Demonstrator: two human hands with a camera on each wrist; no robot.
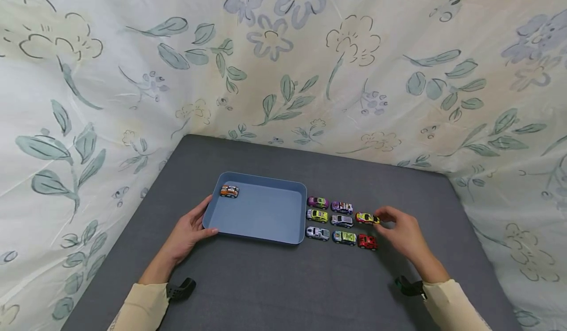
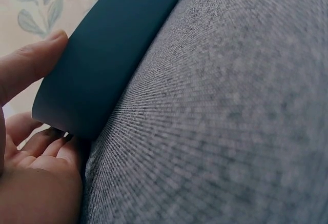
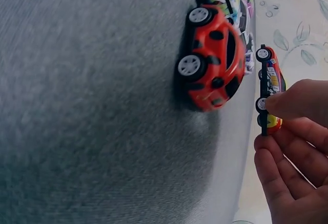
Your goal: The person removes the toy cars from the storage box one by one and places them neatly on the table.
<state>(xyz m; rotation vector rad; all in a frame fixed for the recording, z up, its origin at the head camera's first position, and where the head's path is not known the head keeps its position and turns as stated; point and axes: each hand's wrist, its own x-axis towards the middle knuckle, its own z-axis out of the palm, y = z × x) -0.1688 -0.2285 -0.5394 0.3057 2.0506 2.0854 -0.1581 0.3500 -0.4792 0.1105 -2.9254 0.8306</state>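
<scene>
A shallow blue tray lies on the table, with an orange-and-white toy car in its far left corner. My left hand holds the tray's near left corner, thumb on the near wall and fingers round the left side. In the left wrist view the tray wall sits between thumb and curled fingers. My right hand pinches a yellow-and-red toy car by its rear end. The right wrist view shows that same car raised off the table, its wheels and dark underside visible.
Right of the tray, several toy cars stand in rows, among them a purple one, a silver-grey one and a green-and-blue one. A red car with black spots is nearest my right hand. Floral cloth hangs behind the dark grey table.
</scene>
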